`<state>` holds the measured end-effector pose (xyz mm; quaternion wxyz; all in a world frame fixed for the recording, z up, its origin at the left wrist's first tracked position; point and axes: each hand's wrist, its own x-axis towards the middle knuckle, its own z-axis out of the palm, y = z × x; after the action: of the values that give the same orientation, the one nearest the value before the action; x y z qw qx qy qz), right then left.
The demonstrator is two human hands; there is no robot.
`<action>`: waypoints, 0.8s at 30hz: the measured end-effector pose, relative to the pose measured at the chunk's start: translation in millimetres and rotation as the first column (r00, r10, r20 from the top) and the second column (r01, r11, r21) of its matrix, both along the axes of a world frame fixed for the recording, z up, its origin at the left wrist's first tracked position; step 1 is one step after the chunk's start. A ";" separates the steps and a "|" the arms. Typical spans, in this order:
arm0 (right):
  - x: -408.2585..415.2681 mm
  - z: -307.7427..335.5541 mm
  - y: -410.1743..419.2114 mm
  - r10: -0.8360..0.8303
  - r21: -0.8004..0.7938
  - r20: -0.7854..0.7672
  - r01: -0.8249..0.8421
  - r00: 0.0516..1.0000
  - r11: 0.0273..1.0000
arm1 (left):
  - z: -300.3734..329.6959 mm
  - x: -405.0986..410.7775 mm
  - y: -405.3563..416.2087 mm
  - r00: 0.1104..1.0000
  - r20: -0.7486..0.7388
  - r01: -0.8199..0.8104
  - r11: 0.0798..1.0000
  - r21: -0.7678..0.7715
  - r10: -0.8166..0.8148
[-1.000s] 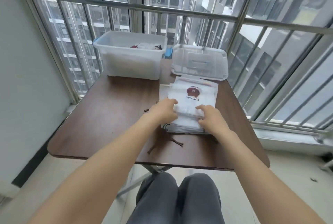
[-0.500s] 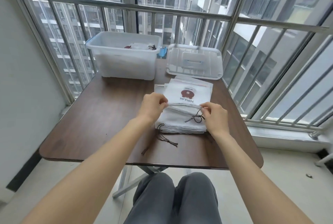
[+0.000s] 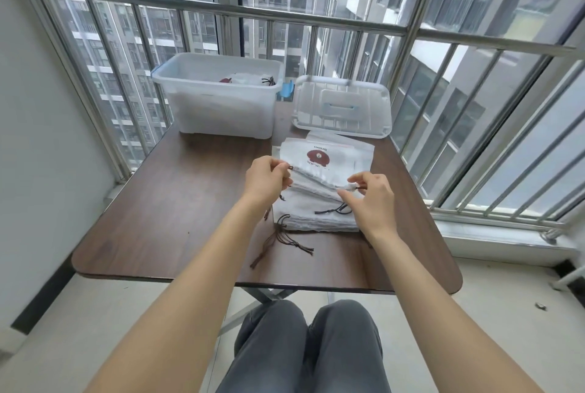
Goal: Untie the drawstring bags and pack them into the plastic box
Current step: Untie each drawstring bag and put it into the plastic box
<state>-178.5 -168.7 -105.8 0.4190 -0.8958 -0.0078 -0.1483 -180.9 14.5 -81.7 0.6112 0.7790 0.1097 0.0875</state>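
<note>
The top drawstring bag (image 3: 326, 171), on the stack near the table's (image 3: 177, 202) right edge, lay with its gathered mouth running left–right between the left hand (image 3: 267, 180) and right hand (image 3: 372, 199), each pinching one end, with the plastic box (image 3: 218, 98) beyond.

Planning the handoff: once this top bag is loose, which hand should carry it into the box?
Left, probably. The left hand pinches the top bag on the side toward the plastic box; the right hand sits farther away.

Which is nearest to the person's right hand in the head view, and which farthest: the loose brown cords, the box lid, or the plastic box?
From the right hand:
1. Loose brown cords, near-left on the table.
2. Box lid, straight beyond.
3. Plastic box, far left.
</note>
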 end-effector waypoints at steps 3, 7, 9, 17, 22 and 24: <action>2.3 0.0 2.0 -0.035 0.017 0.039 0.034 0.999 0.999 | -0.9 -2.0 3.8 1.000 -0.001 -0.026 0.997 -0.075 0.026; 7.4 -0.4 4.4 -0.106 -0.020 0.034 0.107 0.994 0.994 | -4.7 -5.7 10.8 0.997 0.018 -0.081 0.996 -0.031 0.081; 5.9 1.5 6.0 -0.110 0.002 0.026 0.110 0.994 0.994 | -4.7 -7.7 13.9 0.996 0.026 -0.087 0.996 -0.010 0.087; 6.7 7.7 11.2 -0.085 0.408 -0.215 0.168 0.973 0.897 | -12.1 -11.2 12.5 0.966 0.007 -0.249 0.926 0.284 0.257; 2.6 14.0 15.8 0.213 0.812 -0.334 0.166 0.918 0.559 | -12.4 -13.1 9.0 0.968 -0.068 -0.220 0.947 0.235 0.242; 2.2 15.1 16.1 0.364 0.916 -0.277 0.131 0.889 0.379 | -11.7 -12.9 9.9 0.972 -0.095 -0.200 0.966 0.162 0.217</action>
<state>-176.3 -152.6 -90.7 0.8425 -0.5172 0.1041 0.1083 -193.9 24.3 -93.4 0.5305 0.8109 0.2181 0.1156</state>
